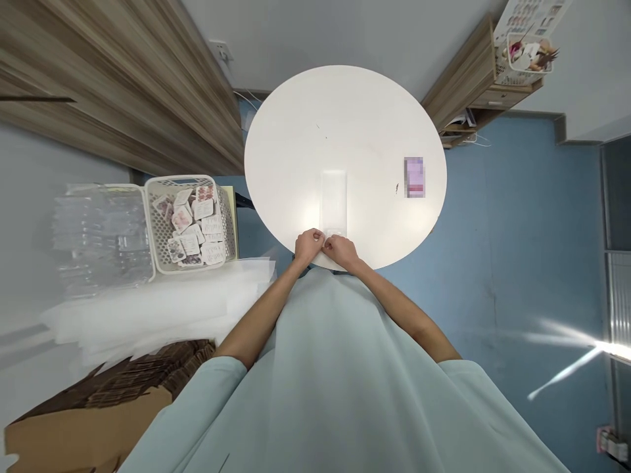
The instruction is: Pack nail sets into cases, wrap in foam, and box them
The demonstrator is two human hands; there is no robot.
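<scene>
A long, clear plastic box [334,200] lies on the white oval table [286,125], its near end close to the table's front edge. My left hand [309,246] is closed at the left corner of that near end, thumb and fingers pinched together. Right beside it, my right hand [341,251] is also closed, its fingertips on the same end of the box. The two hands almost touch. The fingers partly hide what they pinch, which looks like the clear end flap.
A blurred purple packet [415,177] lies at the table's right. On my left stand a white basket of printed cards [191,223], clear plastic packages [103,236], white sheets [162,305] and a brown cardboard carton [93,420]. A wooden cabinet [468,79] stands back right.
</scene>
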